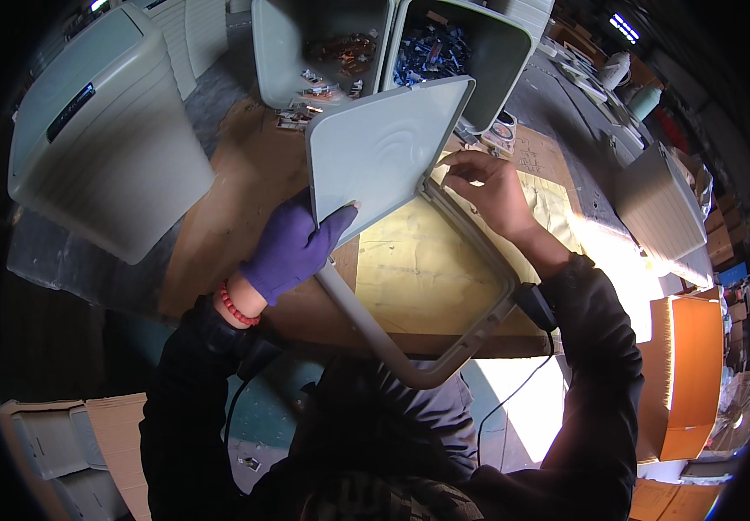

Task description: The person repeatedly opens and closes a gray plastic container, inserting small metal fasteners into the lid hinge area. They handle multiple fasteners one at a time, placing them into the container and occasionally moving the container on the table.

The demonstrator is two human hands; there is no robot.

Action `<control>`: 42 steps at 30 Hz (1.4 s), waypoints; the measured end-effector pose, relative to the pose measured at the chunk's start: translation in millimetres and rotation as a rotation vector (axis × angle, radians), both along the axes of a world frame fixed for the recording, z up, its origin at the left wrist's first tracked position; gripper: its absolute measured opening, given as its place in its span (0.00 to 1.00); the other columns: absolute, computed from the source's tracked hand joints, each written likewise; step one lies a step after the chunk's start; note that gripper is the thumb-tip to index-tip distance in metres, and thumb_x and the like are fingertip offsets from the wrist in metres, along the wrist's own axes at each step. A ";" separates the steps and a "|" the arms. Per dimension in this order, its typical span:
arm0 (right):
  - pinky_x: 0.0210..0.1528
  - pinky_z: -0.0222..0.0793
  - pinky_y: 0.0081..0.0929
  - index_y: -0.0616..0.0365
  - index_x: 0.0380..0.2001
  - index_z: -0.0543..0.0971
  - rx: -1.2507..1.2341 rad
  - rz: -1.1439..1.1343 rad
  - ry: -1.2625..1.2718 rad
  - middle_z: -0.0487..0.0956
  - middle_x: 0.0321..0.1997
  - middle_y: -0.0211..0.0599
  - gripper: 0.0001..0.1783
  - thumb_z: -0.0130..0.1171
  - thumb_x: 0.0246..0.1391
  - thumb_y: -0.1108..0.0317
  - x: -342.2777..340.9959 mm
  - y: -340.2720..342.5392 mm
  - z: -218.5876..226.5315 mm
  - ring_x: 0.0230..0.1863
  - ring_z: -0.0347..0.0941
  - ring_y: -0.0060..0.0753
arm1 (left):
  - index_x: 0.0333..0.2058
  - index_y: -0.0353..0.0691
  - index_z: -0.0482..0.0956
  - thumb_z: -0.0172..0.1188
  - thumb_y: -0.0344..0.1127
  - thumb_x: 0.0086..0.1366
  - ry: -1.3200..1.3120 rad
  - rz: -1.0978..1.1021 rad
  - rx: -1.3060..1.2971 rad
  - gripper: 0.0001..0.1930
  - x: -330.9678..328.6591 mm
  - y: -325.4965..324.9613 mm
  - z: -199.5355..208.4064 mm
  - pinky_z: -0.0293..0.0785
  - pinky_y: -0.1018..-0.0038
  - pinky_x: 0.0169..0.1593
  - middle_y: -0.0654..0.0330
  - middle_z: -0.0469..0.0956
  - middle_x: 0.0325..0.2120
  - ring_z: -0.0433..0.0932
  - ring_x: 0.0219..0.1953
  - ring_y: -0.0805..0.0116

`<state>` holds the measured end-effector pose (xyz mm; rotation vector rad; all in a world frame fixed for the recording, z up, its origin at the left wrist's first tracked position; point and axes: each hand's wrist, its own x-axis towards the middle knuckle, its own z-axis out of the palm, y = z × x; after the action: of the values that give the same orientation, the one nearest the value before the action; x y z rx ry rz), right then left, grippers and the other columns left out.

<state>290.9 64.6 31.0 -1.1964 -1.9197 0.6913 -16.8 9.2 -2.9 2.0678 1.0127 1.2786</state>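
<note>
1. Left grip (292,250): purple-gloved, forearm angled inward; thumb on the face, clasping the left side of a pale lid (384,156).
2. Right grip (494,193): bare, wrist bent inward, fingers curled near the lid's lower right corner; cannot tell whether they pinch anything.
3. Lid: tilted up, inward from the near edge of the counter (54,253).
4. Grey frame (427,376): below lid, rounded corner overhanging that edge.

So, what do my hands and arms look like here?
Your left hand wears a purple glove, with a red beaded bracelet at the wrist. Your right hand is ungloved. Both arms have long black sleeves; a black device with a thin dark cable sits by the right cuff.
</note>
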 end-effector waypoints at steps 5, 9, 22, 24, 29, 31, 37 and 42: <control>0.40 0.74 0.19 0.65 0.39 0.85 -0.190 0.043 0.165 0.85 0.35 0.32 0.08 0.69 0.57 0.73 1.9 8.3 -5.0 0.34 0.76 0.16 | 0.45 0.31 0.80 0.62 0.39 0.71 -0.003 0.009 -0.002 0.15 1.9 -0.9 -0.1 0.78 0.63 0.39 0.44 0.83 0.34 0.84 0.36 0.46; 0.39 0.73 0.18 0.64 0.39 0.85 -0.160 0.045 0.108 0.85 0.34 0.29 0.06 0.67 0.58 0.76 -5.1 15.0 -9.0 0.34 0.76 0.15 | 0.45 0.31 0.80 0.62 0.39 0.71 0.006 0.015 0.002 0.15 2.0 -1.0 -1.1 0.78 0.62 0.39 0.44 0.83 0.34 0.84 0.36 0.45; 0.40 0.73 0.26 0.58 0.31 0.87 0.271 -0.038 -0.182 0.83 0.34 0.34 0.05 0.71 0.48 0.72 -7.3 10.9 -19.6 0.37 0.76 0.32 | 0.45 0.31 0.79 0.61 0.39 0.71 -0.015 -0.001 0.002 0.15 2.6 -0.4 0.1 0.78 0.62 0.39 0.45 0.83 0.34 0.84 0.35 0.46; 0.44 0.73 0.29 0.57 0.30 0.87 0.509 -0.021 -0.312 0.82 0.35 0.36 0.07 0.71 0.45 0.72 -7.4 10.4 -21.2 0.42 0.75 0.39 | 0.45 0.31 0.79 0.61 0.39 0.71 0.009 0.004 -0.005 0.15 2.4 -1.2 0.3 0.78 0.62 0.39 0.45 0.83 0.34 0.84 0.35 0.46; 0.46 0.74 0.31 0.56 0.28 0.86 0.733 0.070 -0.452 0.80 0.33 0.34 0.05 0.68 0.44 0.73 -8.4 7.5 -19.6 0.43 0.74 0.42 | 0.44 0.31 0.80 0.61 0.39 0.71 0.019 0.025 0.037 0.14 3.0 -1.2 0.1 0.78 0.62 0.38 0.44 0.83 0.34 0.83 0.35 0.46; 0.45 0.74 0.36 0.57 0.28 0.86 0.766 0.085 -0.586 0.80 0.33 0.35 0.06 0.69 0.42 0.74 -8.8 6.3 -17.7 0.42 0.74 0.43 | 0.44 0.31 0.80 0.61 0.39 0.71 0.034 0.034 0.045 0.14 3.6 -1.8 0.5 0.78 0.62 0.38 0.44 0.83 0.34 0.83 0.35 0.45; 0.42 0.75 0.37 0.58 0.25 0.84 0.771 -0.014 -0.567 0.79 0.31 0.36 0.04 0.69 0.42 0.74 -16.6 6.5 -19.6 0.40 0.74 0.44 | 0.43 0.31 0.81 0.61 0.40 0.71 0.068 0.062 0.059 0.14 4.7 -6.0 2.1 0.78 0.60 0.34 0.42 0.83 0.34 0.83 0.33 0.42; 0.44 0.74 0.34 0.56 0.23 0.79 0.761 -0.036 -0.568 0.75 0.32 0.35 0.04 0.65 0.42 0.71 -23.1 7.7 -20.0 0.43 0.71 0.44 | 0.42 0.32 0.81 0.60 0.40 0.71 0.087 0.072 0.099 0.14 5.3 -7.0 2.1 0.78 0.60 0.34 0.42 0.83 0.33 0.83 0.32 0.43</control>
<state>267.8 72.3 11.0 -0.9640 -2.2815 -0.4473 -11.5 2.2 -0.8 2.1963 1.0915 1.3092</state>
